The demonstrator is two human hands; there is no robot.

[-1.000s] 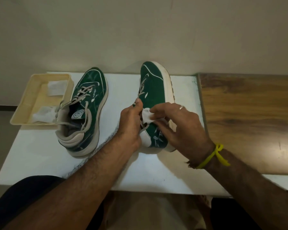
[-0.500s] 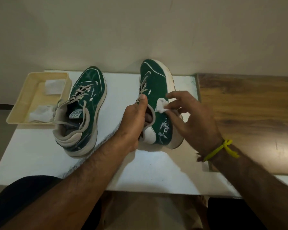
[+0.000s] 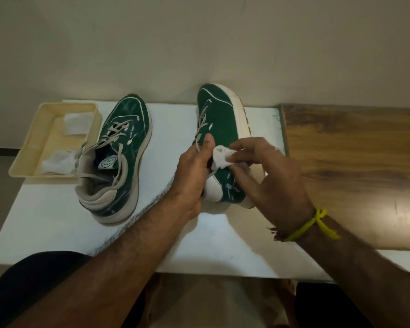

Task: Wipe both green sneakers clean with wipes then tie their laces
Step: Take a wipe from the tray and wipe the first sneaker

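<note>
Two green sneakers with beige laces lie on a white table (image 3: 57, 223). The left sneaker (image 3: 126, 138) stands flat with its laces loose. The right sneaker (image 3: 219, 121) is tipped onto its side, sole to the right. My left hand (image 3: 194, 176) grips its collar and laces near the tongue, thumb pointing up. My right hand (image 3: 268, 174) pinches a crumpled white wipe (image 3: 221, 158) against the sneaker's green side, close to the collar.
A cream tray (image 3: 31, 150) at the table's left holds two more white wipes (image 3: 75, 124), touching the left sneaker's heel. A wooden surface (image 3: 353, 162) adjoins the table on the right. A plain wall stands right behind the sneakers.
My right hand has drawn the wipe back along the sneaker's side toward the collar. The left hand has kept its hold on the sneaker.
</note>
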